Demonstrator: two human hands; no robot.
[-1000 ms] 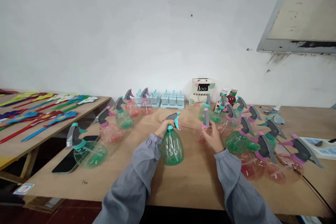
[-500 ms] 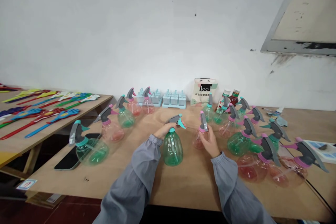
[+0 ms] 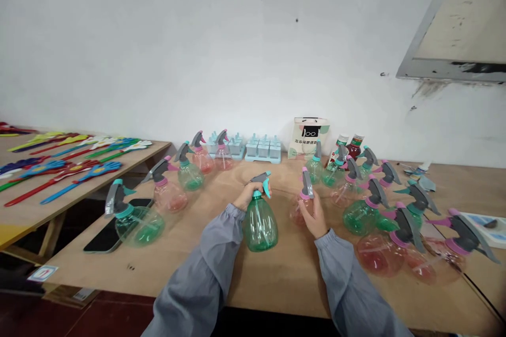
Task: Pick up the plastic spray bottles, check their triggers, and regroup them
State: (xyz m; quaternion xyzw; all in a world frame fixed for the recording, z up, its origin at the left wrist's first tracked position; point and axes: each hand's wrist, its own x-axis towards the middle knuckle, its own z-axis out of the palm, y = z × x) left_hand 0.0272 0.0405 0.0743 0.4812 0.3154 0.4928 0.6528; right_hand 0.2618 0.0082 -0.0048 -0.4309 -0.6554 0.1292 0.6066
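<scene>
My left hand [image 3: 246, 195] is closed around the neck of a green spray bottle [image 3: 261, 226] with a grey head and teal trigger. That bottle leans slightly, over the middle of the table. A pink spray bottle [image 3: 296, 209] with a grey and pink head stands to its right, and my right hand [image 3: 314, 217] is wrapped around its right side near the neck. Several more green and pink spray bottles stand on both sides, among them a green one [image 3: 139, 225] at the left and a pink one [image 3: 381, 254] at the right.
A phone [image 3: 100, 239] lies at the wooden table's left edge. Light blue popsicle moulds [image 3: 263, 148], a paper bag [image 3: 306, 139] and red sauce bottles [image 3: 354, 146] stand by the wall. Colourful hand-shaped clappers [image 3: 79, 171] cover another table at the left.
The green spray bottle has tilted a little and its trigger now points more downward, with my left hand gripping nearer its neck. My right hand stays on the pink bottle.
</scene>
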